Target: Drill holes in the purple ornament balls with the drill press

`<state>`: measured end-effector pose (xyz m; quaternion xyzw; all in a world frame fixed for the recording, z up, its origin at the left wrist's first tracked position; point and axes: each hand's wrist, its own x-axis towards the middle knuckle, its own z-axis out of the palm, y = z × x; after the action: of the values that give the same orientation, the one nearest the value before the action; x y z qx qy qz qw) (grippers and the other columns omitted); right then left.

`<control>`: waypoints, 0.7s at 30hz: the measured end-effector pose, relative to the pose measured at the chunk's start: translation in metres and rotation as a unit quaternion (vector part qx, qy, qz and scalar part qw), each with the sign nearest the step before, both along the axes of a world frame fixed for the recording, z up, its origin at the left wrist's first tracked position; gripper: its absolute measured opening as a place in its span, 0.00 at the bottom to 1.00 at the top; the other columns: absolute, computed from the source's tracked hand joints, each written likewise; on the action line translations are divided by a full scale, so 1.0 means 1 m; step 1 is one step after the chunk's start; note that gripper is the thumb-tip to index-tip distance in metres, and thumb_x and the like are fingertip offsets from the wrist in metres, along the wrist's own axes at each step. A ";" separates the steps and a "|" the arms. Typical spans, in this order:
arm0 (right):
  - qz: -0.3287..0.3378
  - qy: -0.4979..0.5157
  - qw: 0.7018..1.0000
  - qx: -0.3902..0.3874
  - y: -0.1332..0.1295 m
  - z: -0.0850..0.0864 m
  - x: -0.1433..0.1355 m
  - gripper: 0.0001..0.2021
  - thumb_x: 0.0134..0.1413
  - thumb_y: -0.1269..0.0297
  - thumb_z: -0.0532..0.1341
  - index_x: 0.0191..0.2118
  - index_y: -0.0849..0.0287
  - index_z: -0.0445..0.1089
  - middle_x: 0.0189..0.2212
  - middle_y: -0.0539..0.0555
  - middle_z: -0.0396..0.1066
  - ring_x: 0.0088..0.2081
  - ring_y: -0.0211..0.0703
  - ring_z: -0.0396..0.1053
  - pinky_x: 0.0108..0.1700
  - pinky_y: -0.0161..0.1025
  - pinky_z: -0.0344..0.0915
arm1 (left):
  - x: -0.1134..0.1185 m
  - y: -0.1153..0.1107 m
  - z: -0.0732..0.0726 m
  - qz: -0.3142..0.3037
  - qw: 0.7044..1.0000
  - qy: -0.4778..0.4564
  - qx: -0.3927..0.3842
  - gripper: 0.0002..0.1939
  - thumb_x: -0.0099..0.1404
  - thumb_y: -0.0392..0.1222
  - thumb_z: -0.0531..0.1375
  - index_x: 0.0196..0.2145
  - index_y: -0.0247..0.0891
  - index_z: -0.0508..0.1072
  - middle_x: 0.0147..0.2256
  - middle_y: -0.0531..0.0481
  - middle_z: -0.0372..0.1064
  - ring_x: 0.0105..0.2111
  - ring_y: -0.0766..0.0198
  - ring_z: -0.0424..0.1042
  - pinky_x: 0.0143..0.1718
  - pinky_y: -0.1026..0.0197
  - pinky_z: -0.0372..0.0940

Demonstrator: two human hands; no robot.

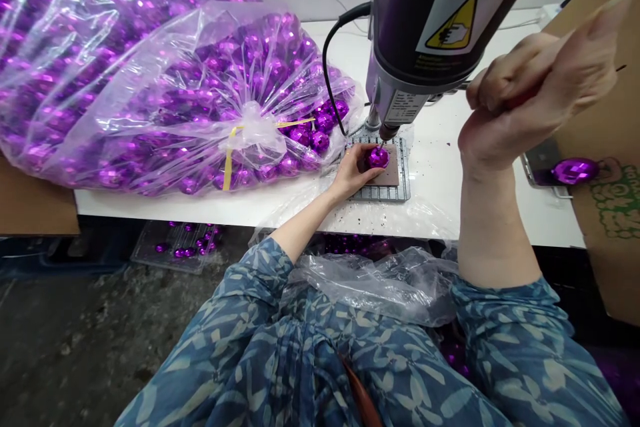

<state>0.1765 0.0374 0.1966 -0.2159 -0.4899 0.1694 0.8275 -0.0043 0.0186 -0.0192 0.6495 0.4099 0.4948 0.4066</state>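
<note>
My left hand (353,170) grips a shiny purple faceted ball (379,157) between thumb and fingers. The ball rests on a brown pad (391,175) over the grey slotted base (404,190) of a drill press (425,20). The bit under the chuck (388,133) meets the top of the ball; whether it is inside cannot be made out. Raised at the right, my right hand (535,90) is closed around the press's lever handle (525,95), of which a red part shows between the fingers.
A big clear bag (165,80) of purple balls covers the table's left side. A cardboard box (605,147), a phone-like device (540,167) and another purple ball (575,171) are at right. Plastic sheeting (380,280) hangs over my lap; a tray (173,250) with balls sits below left.
</note>
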 end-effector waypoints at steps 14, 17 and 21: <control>-0.040 -0.012 0.996 0.081 -0.003 -0.035 0.003 0.38 0.71 0.37 0.67 0.27 0.57 0.45 0.19 0.44 0.29 0.18 0.28 0.42 0.22 0.34 0.49 | 0.002 -0.002 0.005 -0.024 0.999 -0.035 -0.017 0.32 0.69 0.50 0.81 0.63 0.44 0.73 0.64 0.39 0.77 0.67 0.44 0.79 0.76 0.32 0.71; -0.057 -0.005 0.995 0.080 0.001 -0.050 0.008 0.36 0.71 0.37 0.67 0.30 0.56 0.46 0.19 0.43 0.31 0.18 0.29 0.42 0.24 0.35 0.51 | 0.001 -0.002 0.004 -0.019 0.999 -0.026 -0.016 0.32 0.69 0.52 0.80 0.63 0.44 0.73 0.64 0.40 0.77 0.68 0.43 0.79 0.77 0.32 0.71; -0.079 0.000 0.993 0.084 0.007 -0.063 0.013 0.38 0.70 0.36 0.67 0.31 0.57 0.42 0.19 0.43 0.31 0.18 0.28 0.41 0.25 0.36 0.52 | -0.001 0.001 0.000 -0.033 0.999 -0.017 -0.007 0.33 0.70 0.55 0.79 0.64 0.45 0.72 0.64 0.39 0.76 0.68 0.43 0.78 0.77 0.33 0.70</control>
<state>0.1890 0.0448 0.1338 -0.1840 -0.4833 0.0616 0.8537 -0.0053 0.0191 -0.0189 0.6516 0.3848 0.4890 0.4338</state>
